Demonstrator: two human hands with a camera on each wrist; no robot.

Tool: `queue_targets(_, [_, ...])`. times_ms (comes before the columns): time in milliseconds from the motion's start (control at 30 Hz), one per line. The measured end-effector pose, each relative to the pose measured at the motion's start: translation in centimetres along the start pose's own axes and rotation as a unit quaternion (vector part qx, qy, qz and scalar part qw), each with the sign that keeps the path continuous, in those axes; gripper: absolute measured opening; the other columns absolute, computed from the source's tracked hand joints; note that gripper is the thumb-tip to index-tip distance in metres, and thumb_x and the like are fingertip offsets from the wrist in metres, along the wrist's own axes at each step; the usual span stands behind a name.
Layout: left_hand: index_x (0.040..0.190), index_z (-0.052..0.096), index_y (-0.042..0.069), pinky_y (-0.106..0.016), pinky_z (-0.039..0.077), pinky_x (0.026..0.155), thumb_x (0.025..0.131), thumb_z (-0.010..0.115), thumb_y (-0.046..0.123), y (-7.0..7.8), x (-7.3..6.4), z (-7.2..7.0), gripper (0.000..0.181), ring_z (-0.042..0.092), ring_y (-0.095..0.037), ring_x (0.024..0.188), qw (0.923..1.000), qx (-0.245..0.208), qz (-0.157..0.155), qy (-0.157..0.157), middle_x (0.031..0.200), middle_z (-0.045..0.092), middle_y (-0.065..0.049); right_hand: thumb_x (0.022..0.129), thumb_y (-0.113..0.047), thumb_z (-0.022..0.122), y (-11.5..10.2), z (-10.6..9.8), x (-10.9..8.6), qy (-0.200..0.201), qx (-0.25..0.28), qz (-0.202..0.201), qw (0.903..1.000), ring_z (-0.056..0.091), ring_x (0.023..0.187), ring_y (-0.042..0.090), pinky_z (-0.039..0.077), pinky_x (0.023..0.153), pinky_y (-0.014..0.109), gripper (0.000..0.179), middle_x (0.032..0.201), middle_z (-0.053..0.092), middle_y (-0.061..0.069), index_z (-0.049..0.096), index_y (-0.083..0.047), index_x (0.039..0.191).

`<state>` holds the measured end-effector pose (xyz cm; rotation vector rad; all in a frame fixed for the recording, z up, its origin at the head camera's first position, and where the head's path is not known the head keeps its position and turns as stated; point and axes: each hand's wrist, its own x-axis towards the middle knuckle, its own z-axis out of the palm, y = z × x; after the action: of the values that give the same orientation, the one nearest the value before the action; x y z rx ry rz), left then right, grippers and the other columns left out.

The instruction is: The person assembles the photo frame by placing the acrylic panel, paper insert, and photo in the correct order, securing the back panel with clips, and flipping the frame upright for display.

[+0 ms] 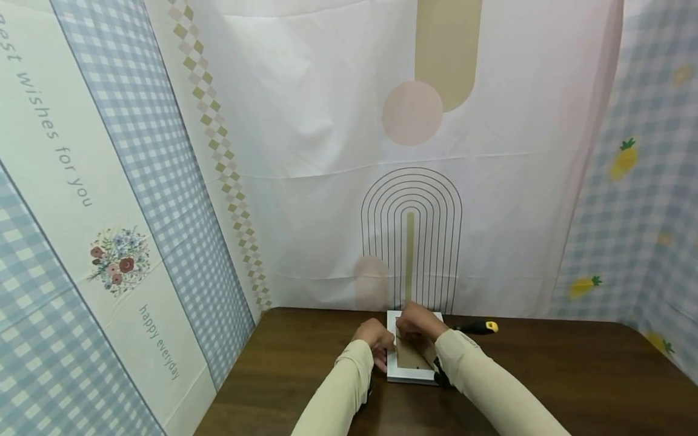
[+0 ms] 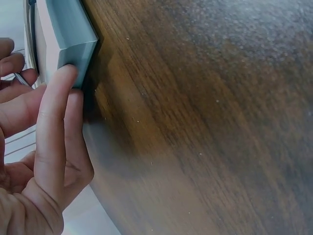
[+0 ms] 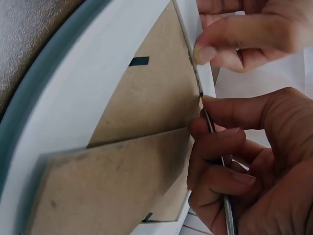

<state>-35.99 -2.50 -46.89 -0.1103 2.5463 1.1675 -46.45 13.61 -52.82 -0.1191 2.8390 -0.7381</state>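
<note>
A white picture frame [image 1: 414, 376] lies on the table with its brown backing board [image 3: 151, 98] facing up. A brown stand flap [image 3: 107, 181] slants across the board. My left hand [image 1: 375, 340] grips the frame's left edge, thumb on the rim and fingers along the side. My right hand [image 1: 418, 321] pinches a thin metal-shafted tool [image 3: 226, 196]; its tip meets the inner edge of the frame, close to the left thumb. Beyond the right wrist shows a black and yellow handle [image 1: 480, 327]. Whether it belongs to the pinched shaft is hidden.
Dark wooden table [image 1: 305, 363] surrounds the frame. Behind it hangs a white patterned cloth [image 1: 305, 242], with blue checked cloth [image 1: 185, 242] to the left and more at the right. A short dark metal tab [image 3: 139, 61] lies at the backing board's edge.
</note>
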Motion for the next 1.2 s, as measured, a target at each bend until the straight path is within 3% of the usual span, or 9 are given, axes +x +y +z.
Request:
queue_targets(133, [0.083, 0.069, -0.008, -0.037, 0.075, 0.064, 0.094, 0.079, -0.004, 0.0, -0.1, 0.1, 0.015, 0.086, -0.04, 0.082, 0.9999, -0.004, 0.004, -0.009, 0.075, 0.076, -0.022, 0.092, -0.007, 0.068, -2.6, -2.4, -4.8, -0.021, 0.015, 0.01, 0.9996, 0.043, 0.049, 0.013, 0.031, 0.046, 0.021, 0.045, 0.051, 0.048, -0.003, 0.053, -0.015, 0.05])
queue_targets(267, [0.084, 0.069, -0.007, -0.036, 0.075, 0.064, 0.095, 0.078, -0.002, 0.3, 0.0, 0.1, 0.016, 0.086, -0.039, 0.081, 0.9999, -0.006, 0.009, -0.013, 0.076, 0.075, -0.021, 0.092, -0.003, 0.065, -3.1, -3.8, -6.8, -0.029, 0.042, 0.02, 0.9985, 0.041, 0.051, 0.009, 0.027, 0.047, 0.018, 0.044, 0.049, 0.045, -0.007, 0.054, -0.015, 0.05])
queue_targets(467, [0.082, 0.07, -0.006, -0.034, 0.074, 0.063, 0.095, 0.078, -0.002, 0.9, -0.2, 0.1, 0.015, 0.086, -0.039, 0.082, 0.9997, -0.011, 0.011, -0.018, 0.076, 0.075, -0.021, 0.086, 0.001, 0.064, -2.7, -4.5, -6.6, -0.04, 0.044, 0.026, 0.9979, 0.043, 0.053, 0.009, 0.029, 0.047, 0.017, 0.036, 0.053, 0.05, -0.005, 0.058, -0.013, 0.054])
queue_targets(567, [0.083, 0.069, -0.006, -0.035, 0.074, 0.062, 0.094, 0.077, -0.004, 1.0, -0.2, 0.0, 0.014, 0.086, -0.04, 0.082, 0.9995, -0.02, 0.014, -0.019, 0.078, 0.075, -0.022, 0.084, 0.001, 0.063, -2.6, -4.5, -6.4, -0.034, 0.006, -0.004, 0.9994, 0.045, 0.052, 0.01, 0.032, 0.046, 0.018, 0.033, 0.053, 0.051, -0.004, 0.058, -0.014, 0.055])
queue_targets(633, [0.083, 0.069, -0.007, -0.035, 0.075, 0.063, 0.094, 0.076, -0.005, 0.9, -0.2, 0.0, 0.013, 0.086, -0.041, 0.082, 0.9993, -0.025, 0.016, -0.022, 0.079, 0.074, -0.022, 0.086, -0.001, 0.065, -2.4, -4.4, -6.7, -0.027, 0.008, -0.022, 0.9994, 0.046, 0.052, 0.011, 0.033, 0.046, 0.019, 0.032, 0.055, 0.051, -0.004, 0.058, -0.014, 0.058])
queue_targets(733, [0.085, 0.069, -0.008, -0.036, 0.075, 0.065, 0.095, 0.076, -0.005, 0.8, -0.3, -0.1, 0.012, 0.086, -0.041, 0.082, 0.9993, -0.025, 0.015, -0.022, 0.08, 0.074, -0.022, 0.09, -0.003, 0.069, -1.6, -4.1, -7.4, -0.017, 0.067, -0.034, 0.997, 0.048, 0.054, 0.012, 0.036, 0.047, 0.021, 0.028, 0.059, 0.055, -0.002, 0.061, -0.013, 0.066])
queue_targets(900, [0.086, 0.069, -0.007, -0.037, 0.075, 0.064, 0.095, 0.076, -0.005, 0.3, -0.1, -0.1, 0.012, 0.086, -0.039, 0.078, 0.9997, -0.021, 0.01, -0.009, 0.079, 0.074, -0.023, 0.09, -0.003, 0.078, -0.4, -3.5, -8.4, 0.004, 0.166, -0.037, 0.9854, 0.05, 0.058, 0.014, 0.038, 0.048, 0.023, 0.018, 0.064, 0.058, 0.001, 0.068, -0.01, 0.076])
queue_targets(1067, [0.085, 0.069, -0.007, -0.036, 0.075, 0.063, 0.095, 0.076, -0.005, -0.3, 0.1, -0.1, 0.012, 0.085, -0.039, 0.078, 0.9997, -0.022, 0.007, -0.012, 0.079, 0.074, -0.023, 0.09, -0.001, 0.079, 0.7, -2.9, -9.3, 0.005, 0.181, -0.055, 0.9819, 0.048, 0.057, 0.013, 0.036, 0.047, 0.024, 0.014, 0.065, 0.061, 0.0, 0.072, -0.01, 0.081])
queue_targets(1200, [0.085, 0.068, -0.006, -0.036, 0.074, 0.061, 0.095, 0.076, -0.005, -0.5, 0.3, 0.1, 0.013, 0.085, -0.038, 0.075, 0.9997, -0.019, 0.006, -0.011, 0.079, 0.073, -0.023, 0.092, 0.001, 0.078, 1.5, -3.0, -10.3, -0.003, 0.171, -0.105, 0.9796, 0.047, 0.057, 0.012, 0.035, 0.049, 0.022, 0.012, 0.066, 0.06, -0.003, 0.073, -0.006, 0.083])
